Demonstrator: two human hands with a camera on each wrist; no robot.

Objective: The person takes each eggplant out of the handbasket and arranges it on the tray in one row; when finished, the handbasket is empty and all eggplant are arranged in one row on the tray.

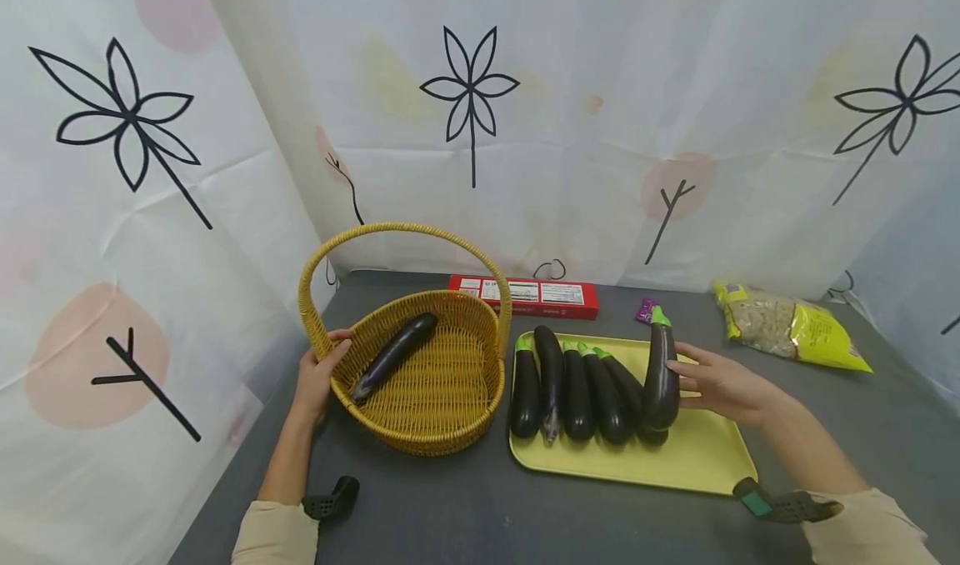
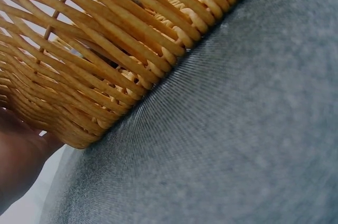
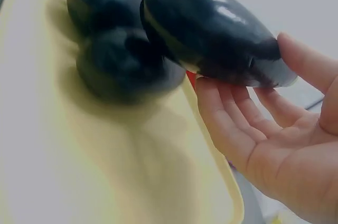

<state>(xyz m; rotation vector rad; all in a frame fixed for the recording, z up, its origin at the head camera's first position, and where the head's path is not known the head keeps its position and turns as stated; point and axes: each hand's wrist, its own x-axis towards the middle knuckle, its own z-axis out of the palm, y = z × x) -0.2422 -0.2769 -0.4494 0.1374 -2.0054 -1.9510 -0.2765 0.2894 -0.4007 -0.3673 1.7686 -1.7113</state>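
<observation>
My right hand [image 1: 716, 382] holds an eggplant [image 1: 661, 382] between thumb and fingers, its green stem end upward, over the yellow tray [image 1: 705, 457]. In the right wrist view, the thumb and fingertips pinch this eggplant [image 3: 211, 31] from opposite sides. Several more eggplants [image 1: 578, 398] lie side by side on the tray's left half. At the left, my left hand [image 1: 317, 382] grips the rim of a wicker basket [image 1: 420, 444] by the foot of its tall handle. A single eggplant [image 1: 395, 358] lies inside. The left wrist view shows the basket's woven wall [image 2: 105, 60] close up.
Behind the basket and tray lies a long red box [image 1: 558, 297]. A small purple packet [image 1: 647, 310] sits beyond the tray, and a yellow bag [image 1: 791, 327] lies at the back right. A patterned white curtain [image 1: 570, 132] hangs behind the grey table [image 1: 450, 515].
</observation>
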